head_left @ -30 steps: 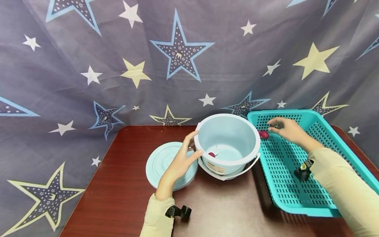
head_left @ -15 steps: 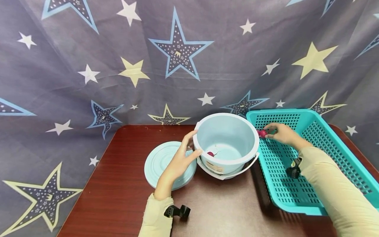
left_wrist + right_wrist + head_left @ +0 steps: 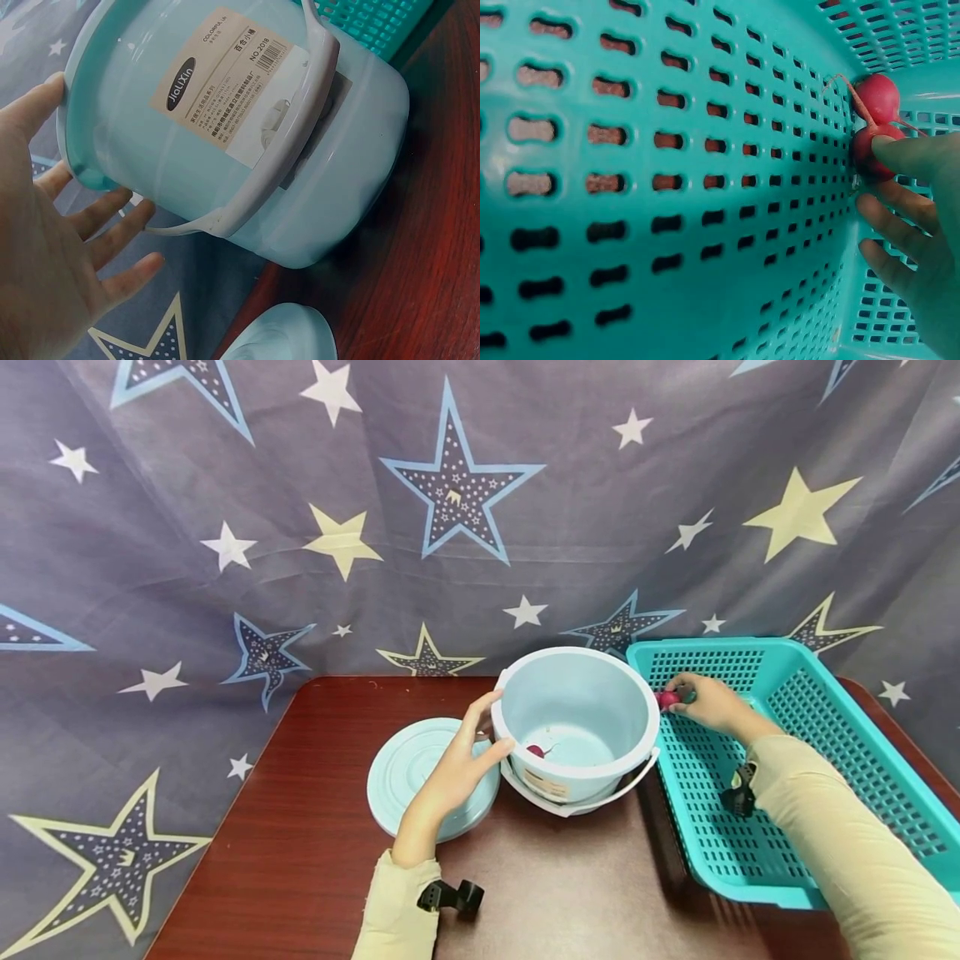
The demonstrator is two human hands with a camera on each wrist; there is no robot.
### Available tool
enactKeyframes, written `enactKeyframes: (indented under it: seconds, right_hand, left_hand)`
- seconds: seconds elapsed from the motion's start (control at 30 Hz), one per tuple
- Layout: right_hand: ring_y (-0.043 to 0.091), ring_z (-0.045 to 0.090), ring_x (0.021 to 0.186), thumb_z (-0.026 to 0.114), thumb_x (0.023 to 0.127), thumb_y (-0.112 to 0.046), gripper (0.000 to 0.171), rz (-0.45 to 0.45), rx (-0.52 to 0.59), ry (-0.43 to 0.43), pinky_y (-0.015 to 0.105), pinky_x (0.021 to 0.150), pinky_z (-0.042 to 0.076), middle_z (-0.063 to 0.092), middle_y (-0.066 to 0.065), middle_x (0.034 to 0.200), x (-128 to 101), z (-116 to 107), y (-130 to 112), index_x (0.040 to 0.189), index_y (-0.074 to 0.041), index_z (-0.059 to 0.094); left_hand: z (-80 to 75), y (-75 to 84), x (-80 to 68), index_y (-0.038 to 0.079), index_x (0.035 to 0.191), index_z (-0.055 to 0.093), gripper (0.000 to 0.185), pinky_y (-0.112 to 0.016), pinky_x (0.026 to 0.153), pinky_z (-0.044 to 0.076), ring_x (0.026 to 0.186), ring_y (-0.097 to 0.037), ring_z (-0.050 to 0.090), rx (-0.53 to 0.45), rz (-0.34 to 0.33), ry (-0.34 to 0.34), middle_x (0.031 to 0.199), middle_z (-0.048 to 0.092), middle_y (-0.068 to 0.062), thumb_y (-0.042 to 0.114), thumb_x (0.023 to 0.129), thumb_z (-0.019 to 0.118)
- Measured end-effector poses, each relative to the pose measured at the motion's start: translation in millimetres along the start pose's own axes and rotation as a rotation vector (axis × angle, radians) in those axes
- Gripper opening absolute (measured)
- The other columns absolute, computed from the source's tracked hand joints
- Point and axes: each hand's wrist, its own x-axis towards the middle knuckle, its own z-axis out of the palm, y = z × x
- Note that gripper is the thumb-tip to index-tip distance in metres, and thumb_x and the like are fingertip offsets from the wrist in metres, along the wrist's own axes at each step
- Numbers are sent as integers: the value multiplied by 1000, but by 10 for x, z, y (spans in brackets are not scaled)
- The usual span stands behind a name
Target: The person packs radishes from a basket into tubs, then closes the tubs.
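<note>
Right hand (image 3: 919, 225) fingertips on radish (image 3: 871, 148), teal basket (image 3: 667, 180)

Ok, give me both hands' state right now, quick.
Left hand: open, fingers straight, resting against the rim of the bucket.
Right hand: fingers pinching a radish in the corner of the basket.

Left grip (image 3: 457, 760) spread, right grip (image 3: 708, 702) pinched.
</note>
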Motion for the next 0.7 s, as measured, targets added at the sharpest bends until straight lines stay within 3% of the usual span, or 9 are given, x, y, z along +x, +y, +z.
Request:
enactKeyframes:
  seconds: [0.1,0.33,0.57,0.7]
  right_hand:
    - [42,60,95,67,94,-13,29,4,-16,9,57,75,47,62,28,111,-3,-4,8,118,1,59]
    - [42,61,92,66,95,-15,30,6,-40,28,56,73,48,63,28,107,-7,-6,25,119,1,59]
    - [39,61,90,70,91,-14,39,6,-52,-18,56,75,49,63,25,105,36,-1,8,124,3,57]
    - [35,62,85,72,89,-13,40,3,-71,-21,53,71,49,64,23,101,44,-2,-11,122,3,58]
  left_hand:
    - [-7,66,-8,11,155,25,64,-58,107,29,131,-33,41,-10,-9,-11,148,40,-19,9,99,56]
    - [-29,387,-75,2,153,26,62,-60,106,28,130,-37,42,-17,-16,-23,145,40,-25,9,99,55]
    - [-8,58,-4,10,156,23,66,-57,108,28,133,-33,40,-12,-14,-14,149,39,-20,9,99,56]
    - [-3,8,-5,17,155,26,65,-54,107,30,131,-29,42,-7,1,-3,148,41,-15,13,99,58]
